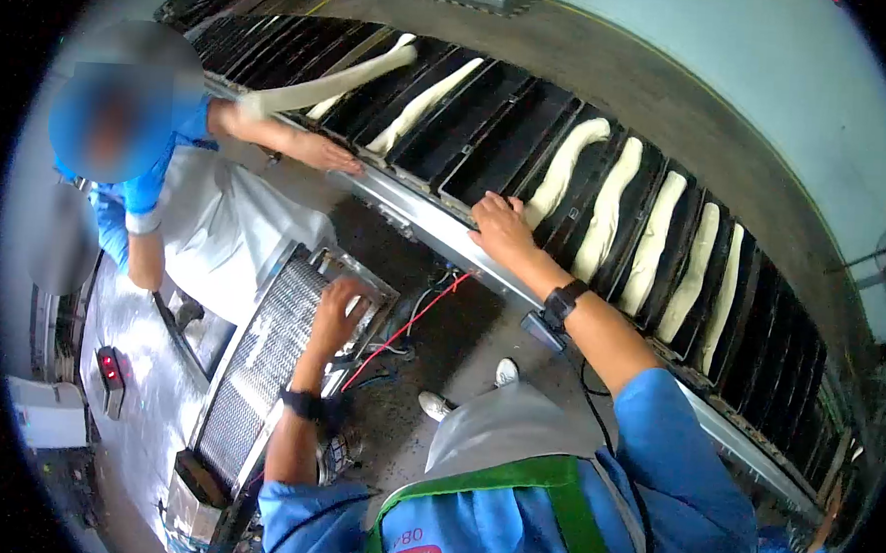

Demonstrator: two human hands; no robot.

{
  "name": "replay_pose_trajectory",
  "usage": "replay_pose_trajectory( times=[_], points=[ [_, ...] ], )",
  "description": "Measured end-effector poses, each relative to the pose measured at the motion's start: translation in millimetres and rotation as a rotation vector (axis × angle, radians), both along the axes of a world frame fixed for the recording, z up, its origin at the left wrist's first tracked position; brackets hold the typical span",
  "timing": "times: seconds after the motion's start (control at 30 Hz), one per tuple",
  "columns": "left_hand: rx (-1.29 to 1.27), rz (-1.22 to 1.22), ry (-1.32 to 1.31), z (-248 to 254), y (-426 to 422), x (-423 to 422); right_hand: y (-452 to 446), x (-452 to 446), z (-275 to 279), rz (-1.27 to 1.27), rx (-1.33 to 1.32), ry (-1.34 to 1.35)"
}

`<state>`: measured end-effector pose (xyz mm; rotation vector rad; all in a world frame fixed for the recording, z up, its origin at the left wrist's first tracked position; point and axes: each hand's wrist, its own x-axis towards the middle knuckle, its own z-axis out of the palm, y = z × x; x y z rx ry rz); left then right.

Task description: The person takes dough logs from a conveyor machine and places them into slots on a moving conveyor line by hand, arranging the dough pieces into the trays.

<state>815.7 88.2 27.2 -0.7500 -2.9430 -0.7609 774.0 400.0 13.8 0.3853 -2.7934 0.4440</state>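
Observation:
My right hand (503, 230), a dark watch on its wrist, rests at the near edge of the row of long black baking trays (491, 129). Its fingers are stretched out and slightly apart, close to the lower end of a pale dough strip (566, 173). More dough strips, such as one nearby (609, 207), lie lengthwise in the trays to the right. Above the end of a metal mesh conveyor (269, 353), my left hand (339, 316) is held with curved fingers apart and nothing visible in it.
A co-worker in blue with a white apron (235, 226) stands at the left, one hand (326, 154) at the tray line's metal rail (407, 203). A blurred dough strip (338, 83) is above that arm. A red cable (410, 328) crosses the gap between conveyor and rail.

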Motion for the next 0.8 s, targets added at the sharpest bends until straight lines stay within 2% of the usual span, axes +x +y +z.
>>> replay_pose_trajectory(
  times=[0.03, 0.1, 0.17, 0.27, 0.3, 0.37, 0.4, 0.43, 0.47, 0.5, 0.53, 0.57, 0.6, 0.63, 0.67, 0.7, 0.73, 0.77, 0.8],
  points=[
    [0.008, 0.033, -0.018, -0.1, -12.3, 26.4, 0.5, -3.1, -3.4, -0.002, -0.012, -0.013],
    [0.108, 0.250, -0.118, -1.6, -44.6, 69.8, -0.3, -8.8, -9.4, -0.021, 0.005, 0.072],
    [0.097, 0.400, -0.015, -14.3, -85.9, 108.6, 1.5, -9.0, -5.4, -0.033, 0.008, 0.070],
    [0.226, 0.605, -0.048, -24.3, -138.7, 158.5, 1.6, -8.2, -4.2, -0.039, 0.093, 0.082],
    [0.140, 0.687, -0.046, -20.8, -146.3, 174.9, 1.2, -11.2, -10.1, -0.044, 0.120, 0.126],
    [0.106, 0.751, -0.030, -27.7, -168.4, 198.8, 4.3, -20.7, -13.1, -0.081, 0.010, -0.141],
    [0.130, 0.833, -0.046, -29.9, -176.7, 207.4, 9.8, -24.6, -29.9, -0.134, -0.117, -0.026],
    [0.144, 0.936, -0.066, -28.7, -186.3, 219.1, 8.3, -14.6, -15.4, -0.001, -0.133, 0.021],
    [0.037, 1.036, 0.136, -39.2, -187.4, 223.7, 11.6, -14.8, -14.4, 0.008, -0.171, 0.045],
    [0.110, 1.055, 0.109, -40.5, -203.6, 230.9, 8.3, -11.8, -7.6, 0.096, -0.170, 0.122],
    [0.184, 1.127, 0.101, -56.7, -224.3, 234.2, 16.1, -29.5, -36.1, 0.080, 0.001, 0.225],
    [0.164, 1.236, 0.122, -59.7, -229.9, 235.5, 12.9, -15.8, -14.2, 0.061, -0.029, 0.067],
    [0.124, 1.371, 0.115, -65.4, -243.8, 238.6, 21.6, -20.4, -25.2, 0.082, 0.075, 0.135],
    [0.088, 1.487, 0.100, -76.5, -260.9, 238.7, 13.7, -5.6, -2.7, 0.034, 0.092, 0.011],
    [0.150, 1.609, 0.081, -81.0, -297.3, 243.5, 4.4, -13.2, -21.9, 0.019, 0.138, 0.084],
    [0.247, 1.712, 0.039, -95.1, -329.4, 243.0, 2.9, -16.1, -17.2, 0.013, 0.142, 0.021],
    [0.541, 1.810, -0.038, -99.8, -356.2, 242.5, 11.6, -23.9, -31.9, 0.032, 0.112, 0.088],
    [0.688, 1.788, -0.131, -106.6, -391.1, 244.8, 2.4, -15.6, -13.2, 0.003, 0.147, -0.012],
    [0.579, 1.704, -0.036, -106.4, -399.2, 249.7, 3.8, -16.1, -12.7, -0.001, 0.175, -0.008]
  ],
)
